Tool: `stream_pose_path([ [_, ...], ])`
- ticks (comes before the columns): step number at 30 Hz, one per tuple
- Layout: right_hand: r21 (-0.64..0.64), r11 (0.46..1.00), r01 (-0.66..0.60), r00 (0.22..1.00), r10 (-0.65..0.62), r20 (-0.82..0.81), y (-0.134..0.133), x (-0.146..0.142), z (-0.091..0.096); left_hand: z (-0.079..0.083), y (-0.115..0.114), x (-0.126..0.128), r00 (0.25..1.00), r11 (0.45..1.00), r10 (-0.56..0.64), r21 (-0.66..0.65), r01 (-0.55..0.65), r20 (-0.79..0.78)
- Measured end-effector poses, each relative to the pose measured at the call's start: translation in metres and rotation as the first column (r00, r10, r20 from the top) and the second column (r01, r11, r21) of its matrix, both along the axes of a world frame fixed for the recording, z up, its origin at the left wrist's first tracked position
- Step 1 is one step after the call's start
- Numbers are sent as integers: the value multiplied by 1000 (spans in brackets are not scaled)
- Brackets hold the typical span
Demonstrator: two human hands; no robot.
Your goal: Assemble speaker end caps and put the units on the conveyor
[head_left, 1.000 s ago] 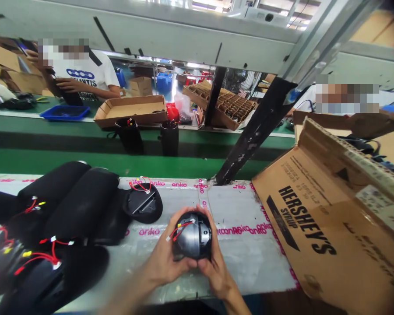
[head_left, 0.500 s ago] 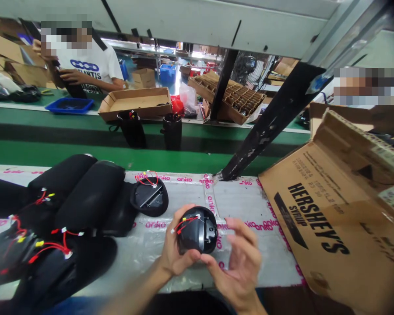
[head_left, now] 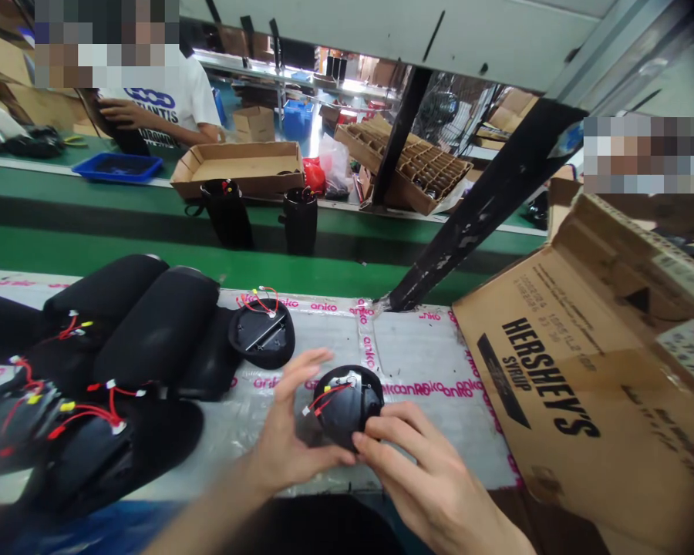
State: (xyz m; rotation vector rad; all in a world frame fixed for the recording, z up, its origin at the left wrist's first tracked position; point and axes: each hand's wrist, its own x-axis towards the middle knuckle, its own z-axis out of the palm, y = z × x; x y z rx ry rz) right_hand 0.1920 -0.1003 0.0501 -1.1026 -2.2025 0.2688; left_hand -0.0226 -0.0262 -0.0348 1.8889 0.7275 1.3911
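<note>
- On my feed, the black domed end cap [head_left: 347, 406] sits between both hands, just above the near edge of the bench [head_left: 433, 416]; I can't tell whether it touches the sheet below.
- Its face has a silver-coloured plate, and red wires [head_left: 327, 399] with a small white connector run across it to the left.
- My left grip [head_left: 292, 439] is cupped against the cap's left side, thumb under its lower edge, fingers spread and reaching past it.
- My right grip [head_left: 422, 470] is curled, with its fingers [head_left: 390, 439] lying along the cap's lower right edge.
- The two grips bracket the cap, but I can't tell how firmly either one is clamping it.
- A second end cap [head_left: 261, 333], with red and yellow wires on top, lies just left of my left grip.
- Further left, black cylindrical speaker bodies [head_left: 156, 331] lie in a heap, trailing red wires with yellow connectors.
- A flattened cardboard box [head_left: 547, 378] printed "HERSHEY'S SYRUP" lies to the right of the bench.
- Beyond, two upright black cylinders [head_left: 299, 222] stand on a green conveyor bench [head_left: 150, 208], in front of a cardboard tray [head_left: 237, 169].
- A co-worker's hand [head_left: 119, 113] holds a dark object across the conveyor.
</note>
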Motion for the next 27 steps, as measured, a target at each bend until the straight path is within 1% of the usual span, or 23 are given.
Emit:
stream_pose_path([
  [1, -15, 1000, -3, 1000, 3, 6, 1, -1, 3, 6, -2, -5, 994, 984, 107, 147, -104, -15],
  [2, -27, 1000, -4, 1000, 4, 8, 2, -1, 5, 12, -4, -9, 982, 941, 183, 296, -163, -38],
  [3, -37, 999, -2, 1000, 3, 7, 3, -2, 6, 19, -5, -13, 972, 891, 222, 421, -172, -72],
  [4, -43, 999, -1, 1000, 1, 7, 4, -3, 7, 25, -6, -15, 967, 854, 225, 502, -137, -119],
  [5, -46, 999, 2, 1000, -2, 7, 4, -3, 8, 30, -7, -16, 966, 837, 200, 541, -80, -165],
  [6, -45, 999, 2, 1000, -2, 8, 4, -3, 8, 34, -7, -17, 965, 842, 158, 539, -22, -208],
  [7, -45, 999, 2, 1000, -1, 14, 4, -3, 8, 37, -7, -17, 963, 861, 118, 508, 21, -241],
  [8, -37, 999, 7, 1000, -7, 21, 3, -4, 9, 39, -7, -17, 961, 878, 86, 477, 52, -264],
  [10, 3, 999, 40, 997, -40, 67, 0, -4, 9, 42, -7, -17, 951, 891, 55, 445, 91, -305],
  [12, 62, 994, 92, 989, -98, 112, -3, -6, 9, 45, -6, -17, 936, 890, 71, 445, 96, -345],
  [14, 98, 987, 125, 984, -136, 114, -6, -9, 8, 49, -6, -17, 927, 882, 107, 464, 78, -360],
  [16, 85, 989, 124, 988, -132, 85, -9, -13, 5, 53, -4, -18, 924, 875, 125, 480, 69, -362],
  [18, 63, 992, 107, 991, -112, 75, -12, -15, 3, 55, -3, -20, 921, 863, 116, 496, 92, -372],
  [20, 62, 994, 95, 992, -100, 79, -14, -16, 0, 53, -1, -25, 914, 858, 80, 494, 140, -398],
  [21, 60, 994, 92, 992, -97, 83, -14, -17, -1, 49, 0, -28, 914, 864, 59, 478, 154, -402],
  [23, 34, 995, 95, 992, -98, 85, -15, -18, -1, 39, 3, -36, 933, 891, 25, 431, 142, -359],
  [25, -22, 995, 95, 993, -93, 71, -12, -18, 3, 26, 8, -41, 956, 927, -3, 357, 112, -292],
  [27, -98, 993, 72, 996, -67, 56, -6, -14, 12, 17, 17, -43, 970, 965, -56, 235, 113, -238],
])
